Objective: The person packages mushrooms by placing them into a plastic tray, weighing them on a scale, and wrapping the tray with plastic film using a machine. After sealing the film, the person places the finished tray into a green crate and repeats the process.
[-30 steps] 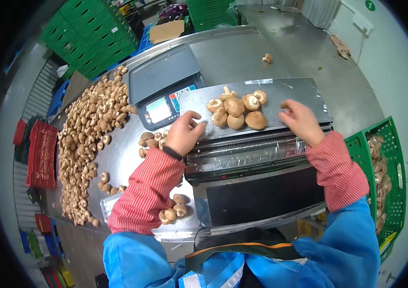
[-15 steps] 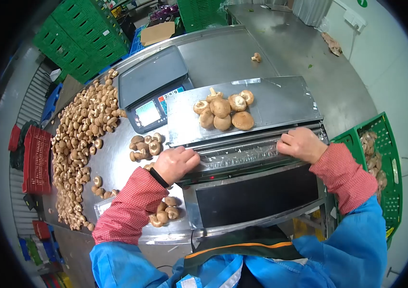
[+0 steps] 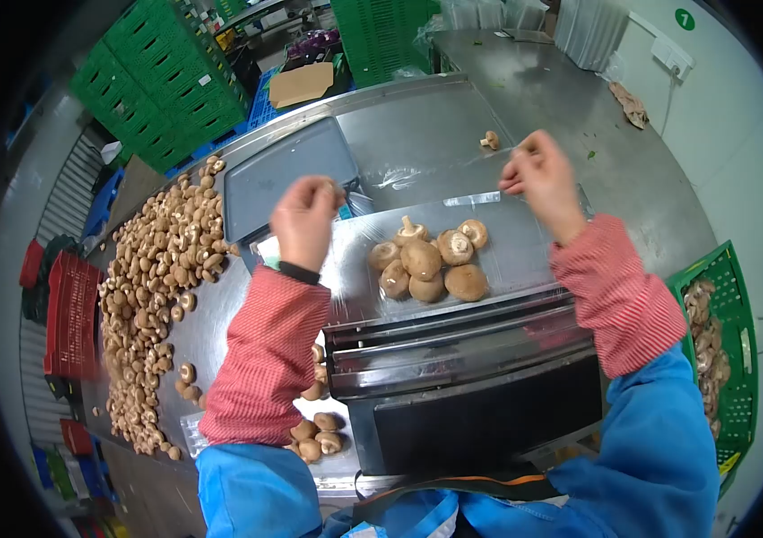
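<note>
Clear plastic film [image 3: 399, 177] stretches between my two raised hands, above the metal plate of the wrapping machine [image 3: 525, 229]. My left hand [image 3: 303, 222] pinches the film's left edge near the scale's grey tray [image 3: 287, 170]. At the film's right edge, my right hand [image 3: 538, 179] is closed on it, just right of a single mushroom [image 3: 490, 140]. Several brown mushrooms [image 3: 422, 260] sit grouped on the plate under the film. My left forearm partly hides the scale and more mushrooms beside the machine.
A large heap of mushrooms [image 3: 153, 296] covers the table's left side. Smaller mushrooms [image 3: 319, 437] lie left of the machine's black front [image 3: 489, 408]. A green crate [image 3: 740, 359] with wrapped mushrooms stands at right. Green crates [image 3: 153, 85] and a red crate [image 3: 72, 314] are farther off.
Both hands have moved up and away from the machine's roller area, drawing the film over the mushrooms on the plate. My view has shifted slightly.
</note>
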Action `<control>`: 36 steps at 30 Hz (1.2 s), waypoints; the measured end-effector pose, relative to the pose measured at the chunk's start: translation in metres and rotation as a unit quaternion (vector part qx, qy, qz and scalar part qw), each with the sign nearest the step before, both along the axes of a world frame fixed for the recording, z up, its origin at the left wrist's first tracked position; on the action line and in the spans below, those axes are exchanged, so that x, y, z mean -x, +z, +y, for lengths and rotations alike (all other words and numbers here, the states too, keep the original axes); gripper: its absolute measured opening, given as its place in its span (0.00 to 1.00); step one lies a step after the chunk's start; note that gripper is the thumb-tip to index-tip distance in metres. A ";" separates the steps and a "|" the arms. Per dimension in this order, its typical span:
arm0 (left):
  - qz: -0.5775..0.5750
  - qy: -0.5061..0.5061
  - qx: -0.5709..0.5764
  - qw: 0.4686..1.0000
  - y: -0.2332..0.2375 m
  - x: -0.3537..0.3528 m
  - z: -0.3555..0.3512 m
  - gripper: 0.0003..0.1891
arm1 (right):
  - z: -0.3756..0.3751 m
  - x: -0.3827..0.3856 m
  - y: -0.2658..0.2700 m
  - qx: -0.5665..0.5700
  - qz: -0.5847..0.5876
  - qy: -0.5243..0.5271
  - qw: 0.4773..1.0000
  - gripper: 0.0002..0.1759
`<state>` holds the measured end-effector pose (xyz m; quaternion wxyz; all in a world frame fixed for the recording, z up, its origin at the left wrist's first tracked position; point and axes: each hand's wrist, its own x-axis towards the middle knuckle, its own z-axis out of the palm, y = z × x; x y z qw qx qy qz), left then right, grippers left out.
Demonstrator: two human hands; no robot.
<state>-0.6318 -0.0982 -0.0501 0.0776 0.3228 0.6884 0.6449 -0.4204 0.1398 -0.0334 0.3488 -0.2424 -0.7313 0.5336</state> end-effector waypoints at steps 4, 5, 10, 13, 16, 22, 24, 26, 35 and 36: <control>0.248 0.004 0.237 0.940 -0.050 -0.021 0.011 0.08 | -0.013 0.014 -0.052 -0.223 -0.205 -0.012 0.953 0.09; 0.247 -0.013 0.244 0.938 -0.053 -0.027 0.009 0.10 | -0.016 0.012 -0.057 -0.302 -0.237 0.000 0.923 0.10; 0.232 -0.006 0.372 0.899 -0.053 -0.036 0.001 0.17 | -0.004 0.006 -0.056 -0.142 -0.300 0.174 0.927 0.15; 0.049 0.025 0.251 0.966 -0.057 -0.042 -0.014 0.21 | -0.007 -0.008 -0.051 0.016 -0.277 0.218 0.936 0.18; -0.144 -0.018 0.169 0.975 -0.061 -0.067 -0.042 0.17 | -0.030 -0.032 -0.037 0.201 -0.206 0.200 0.937 0.19; -0.267 -0.043 0.137 0.953 -0.047 -0.083 -0.035 0.11 | -0.061 -0.047 -0.035 0.298 -0.146 0.149 0.932 0.19; -0.275 -0.022 0.117 0.954 -0.025 -0.105 -0.044 0.13 | -0.071 -0.055 -0.036 0.290 -0.088 0.107 0.947 0.18; -0.306 -0.035 0.112 0.945 -0.010 -0.127 -0.070 0.13 | -0.087 -0.084 -0.023 0.273 -0.079 0.151 0.947 0.16; -0.450 -0.037 0.121 0.884 0.000 -0.242 -0.171 0.11 | -0.172 -0.197 0.001 0.357 -0.153 0.177 0.904 0.13; -0.413 -0.032 0.116 0.903 -0.016 -0.249 -0.178 0.11 | -0.175 -0.202 -0.014 0.367 -0.138 0.179 0.902 0.12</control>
